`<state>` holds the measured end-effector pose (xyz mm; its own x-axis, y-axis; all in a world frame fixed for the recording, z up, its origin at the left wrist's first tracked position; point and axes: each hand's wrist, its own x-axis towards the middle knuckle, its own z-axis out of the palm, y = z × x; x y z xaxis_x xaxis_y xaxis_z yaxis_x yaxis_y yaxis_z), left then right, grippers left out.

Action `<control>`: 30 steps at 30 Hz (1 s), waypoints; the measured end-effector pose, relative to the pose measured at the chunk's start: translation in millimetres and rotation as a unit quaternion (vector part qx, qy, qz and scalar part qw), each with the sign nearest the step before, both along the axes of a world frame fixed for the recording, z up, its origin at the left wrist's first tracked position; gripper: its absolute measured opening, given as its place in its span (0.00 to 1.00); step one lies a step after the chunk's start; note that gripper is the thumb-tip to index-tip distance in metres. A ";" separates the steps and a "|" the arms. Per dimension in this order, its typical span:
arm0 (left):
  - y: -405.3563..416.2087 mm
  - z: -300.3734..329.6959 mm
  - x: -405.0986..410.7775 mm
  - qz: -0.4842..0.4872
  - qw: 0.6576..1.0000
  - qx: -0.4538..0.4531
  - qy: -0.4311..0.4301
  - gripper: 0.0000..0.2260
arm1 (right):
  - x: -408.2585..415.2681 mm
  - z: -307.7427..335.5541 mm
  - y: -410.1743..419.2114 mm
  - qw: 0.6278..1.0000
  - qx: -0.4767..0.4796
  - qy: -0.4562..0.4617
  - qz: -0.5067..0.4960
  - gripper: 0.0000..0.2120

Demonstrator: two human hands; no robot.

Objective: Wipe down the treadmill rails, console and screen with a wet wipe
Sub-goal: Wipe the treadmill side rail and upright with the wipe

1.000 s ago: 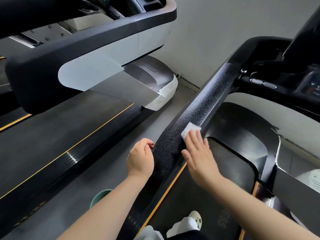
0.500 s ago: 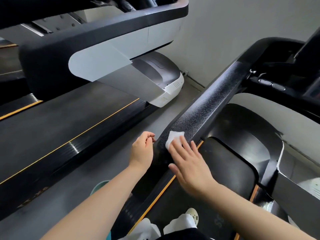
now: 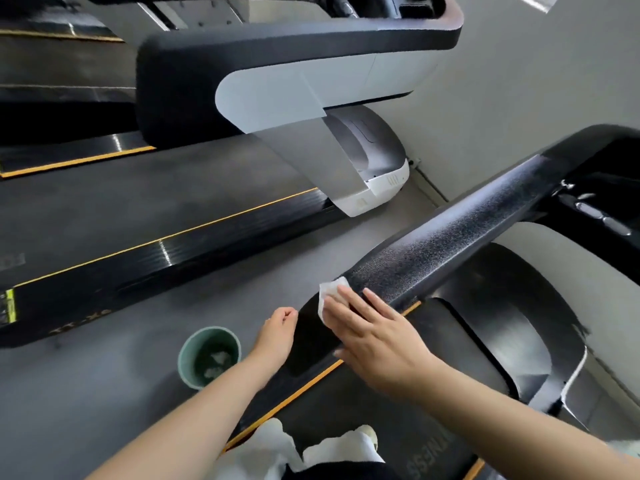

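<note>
From the head view, the right hand [image 3: 377,336] lies flat, fingers straight, pressing the white wet wipe [image 3: 330,293] onto the lower end of the black textured rail [image 3: 460,244]. The left hand [image 3: 277,332] hovers just beside the rail, loosely curled and holding nothing, above a green bin [image 3: 207,356] on the floor.

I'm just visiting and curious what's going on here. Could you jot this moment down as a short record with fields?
Activity: a person wiping a treadmill rail
Right hand: flat, fingers straight, pressing a white wipe onto the near end of the rail
Left hand: loosely curled beside the rail, holding nothing visible
On the floor: green bin with crumpled white scraps inside
Nearby: a second treadmill to the left
Console and screen: mostly out of view
</note>
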<state>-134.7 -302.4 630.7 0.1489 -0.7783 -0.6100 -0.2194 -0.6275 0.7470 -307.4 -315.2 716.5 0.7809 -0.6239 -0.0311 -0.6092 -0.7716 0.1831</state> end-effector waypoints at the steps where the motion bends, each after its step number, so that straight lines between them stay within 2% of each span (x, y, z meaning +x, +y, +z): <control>1: 3.5 -0.6 0.0 0.000 1.000 0.000 0.004 0.16 | -4.2 2.6 -2.2 1.000 -0.007 0.010 0.026 0.25; 2: 6.1 -1.5 -0.1 0.001 1.000 0.000 0.010 0.16 | -7.6 4.7 -7.8 0.999 -0.019 0.013 0.030 0.24; 4: 11.1 -2.5 -1.1 0.012 0.999 0.005 0.040 0.18 | -8.4 10.9 -23.0 0.999 -0.043 0.001 -0.027 0.23; 7: 16.8 -4.9 -3.7 0.035 0.996 0.032 0.082 0.20 | 10.5 16.9 -35.6 0.996 -0.033 0.005 -0.089 0.23; 13: 24.7 -25.0 -5.1 0.042 0.989 0.061 0.129 0.20 | 24.5 -4.3 -4.0 0.988 -0.014 0.140 0.066 0.28; 15: 25.6 -26.3 -4.0 0.049 0.986 0.060 0.150 0.22 | 9.3 5.7 -6.3 0.986 -0.029 0.141 0.090 0.27; 21: 33.1 -34.2 -4.6 0.076 0.978 0.062 0.182 0.26 | 19.0 13.7 -26.0 0.991 -0.050 0.121 0.039 0.25; 26: 37.3 -38.2 -8.6 0.078 0.978 0.052 0.185 0.25 | 23.3 -15.9 -2.2 0.963 -0.064 0.225 0.134 0.30; 30: 40.6 -40.1 -10.4 0.077 0.979 0.051 0.183 0.27 | -17.6 4.5 -6.7 0.963 -0.059 0.189 0.182 0.27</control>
<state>-145.1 -261.8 590.6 0.0164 -0.6957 -0.7181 0.1549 -0.7078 0.6892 -325.0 -321.8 721.0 0.8958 -0.3268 -0.3012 -0.1746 -0.8821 0.4376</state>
